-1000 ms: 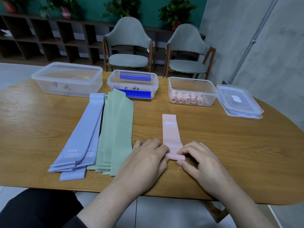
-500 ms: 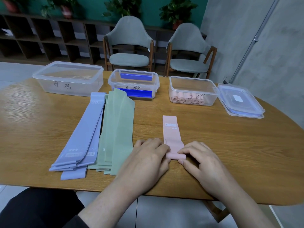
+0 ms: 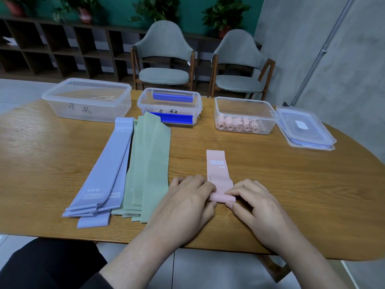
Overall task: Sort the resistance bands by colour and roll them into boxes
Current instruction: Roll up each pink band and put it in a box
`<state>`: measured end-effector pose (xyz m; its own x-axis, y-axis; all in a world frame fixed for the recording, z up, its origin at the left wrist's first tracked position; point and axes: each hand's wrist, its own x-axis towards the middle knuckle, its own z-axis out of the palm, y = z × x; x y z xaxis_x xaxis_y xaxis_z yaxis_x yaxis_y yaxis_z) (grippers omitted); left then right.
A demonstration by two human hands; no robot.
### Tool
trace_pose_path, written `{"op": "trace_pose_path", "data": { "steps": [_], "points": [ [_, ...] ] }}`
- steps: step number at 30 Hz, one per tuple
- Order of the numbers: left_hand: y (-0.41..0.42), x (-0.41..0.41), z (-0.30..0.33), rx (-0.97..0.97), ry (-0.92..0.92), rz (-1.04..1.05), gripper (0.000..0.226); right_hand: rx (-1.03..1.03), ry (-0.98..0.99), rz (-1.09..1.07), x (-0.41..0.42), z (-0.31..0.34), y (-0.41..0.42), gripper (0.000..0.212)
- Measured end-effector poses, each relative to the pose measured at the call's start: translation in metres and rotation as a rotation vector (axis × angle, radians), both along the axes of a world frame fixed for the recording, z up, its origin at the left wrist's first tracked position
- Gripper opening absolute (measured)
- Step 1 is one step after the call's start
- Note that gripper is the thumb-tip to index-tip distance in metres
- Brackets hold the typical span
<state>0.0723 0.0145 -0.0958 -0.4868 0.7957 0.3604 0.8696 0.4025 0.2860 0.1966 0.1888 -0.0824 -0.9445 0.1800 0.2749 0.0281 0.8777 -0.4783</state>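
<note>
Wooden tabletop carrying everything, rounded at the right end. Along its far side, three clear plastic boxes: a large lidded box at left, a smaller lidded box with blue clips in the middle, an open box at right with pink rolls packed along its front wall, how many hard to count through the plastic. Loose lid lying just beside that open box. Nearer, a fanned stack of lilac bands flat on the wood, touching a stack of green bands to its right. Left hand and right hand at the near edge, fingers curled, pinching either end of the rolled part of a pink band, its unrolled length lying flat and pointing away toward the boxes.
</note>
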Motion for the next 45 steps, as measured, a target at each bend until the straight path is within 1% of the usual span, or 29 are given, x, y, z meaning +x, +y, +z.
{"op": "trace_pose_path", "data": {
  "steps": [2, 5, 10, 15, 23, 24, 27, 30, 31, 34, 36, 39, 40, 42, 45],
  "points": [
    [0.0002, -0.0001, 0.0004, -0.007, -0.006, -0.002, 0.022, 0.001, -0.007, 0.002, 0.0002, 0.0001, 0.0000, 0.029],
    [0.0007, 0.0002, 0.0007, -0.019, 0.002, 0.000, 0.021, 0.007, -0.002, -0.005, -0.0002, -0.0016, 0.0013, 0.019],
    [0.0004, 0.0002, 0.0015, -0.031, -0.007, 0.003, 0.026, 0.013, 0.009, -0.003, 0.0002, -0.0025, 0.0020, 0.011],
    [-0.0001, 0.0006, 0.0030, -0.032, -0.019, -0.005, 0.028, -0.013, 0.009, 0.000, 0.0003, -0.0013, -0.0002, 0.025],
    [0.0002, 0.0003, 0.0013, -0.021, -0.011, 0.002, 0.022, 0.011, 0.013, -0.004, -0.0004, -0.0016, 0.0009, 0.011],
    [0.0002, 0.0004, 0.0012, -0.018, -0.013, 0.002, 0.020, 0.007, 0.016, 0.001, -0.0001, -0.0014, 0.0008, 0.012],
    [-0.0001, 0.0002, 0.0011, -0.012, -0.016, -0.001, 0.019, -0.006, 0.013, 0.005, 0.0001, -0.0010, -0.0001, 0.026],
    [-0.0001, -0.0001, 0.0014, -0.015, -0.013, 0.001, 0.017, 0.005, -0.005, -0.011, -0.0001, -0.0024, 0.0011, 0.028],
    [-0.0001, -0.0001, 0.0015, -0.023, -0.009, 0.003, 0.017, 0.008, -0.006, -0.014, -0.0001, -0.0028, 0.0016, 0.027],
    [0.0002, 0.0003, 0.0019, -0.028, -0.006, 0.005, 0.020, 0.005, 0.001, -0.005, 0.0000, -0.0025, 0.0019, 0.015],
    [0.0005, 0.0006, 0.0027, -0.022, -0.012, 0.004, 0.021, 0.006, 0.008, 0.003, -0.0001, -0.0017, 0.0015, 0.012],
    [0.0002, 0.0003, 0.0020, -0.014, -0.017, 0.003, 0.020, -0.003, 0.009, 0.007, 0.0003, 0.0000, -0.0002, 0.029],
    [0.0001, 0.0001, 0.0017, -0.013, -0.017, 0.004, 0.019, -0.006, 0.005, 0.004, 0.0003, 0.0004, -0.0004, 0.032],
    [0.0005, -0.0002, 0.0013, -0.016, -0.014, 0.006, 0.019, -0.003, -0.007, -0.008, 0.0004, 0.0002, 0.0000, 0.029],
    [0.0006, 0.0004, 0.0015, -0.013, -0.009, 0.007, 0.019, 0.007, -0.009, -0.023, 0.0003, -0.0004, 0.0008, 0.019]
  ]
}}
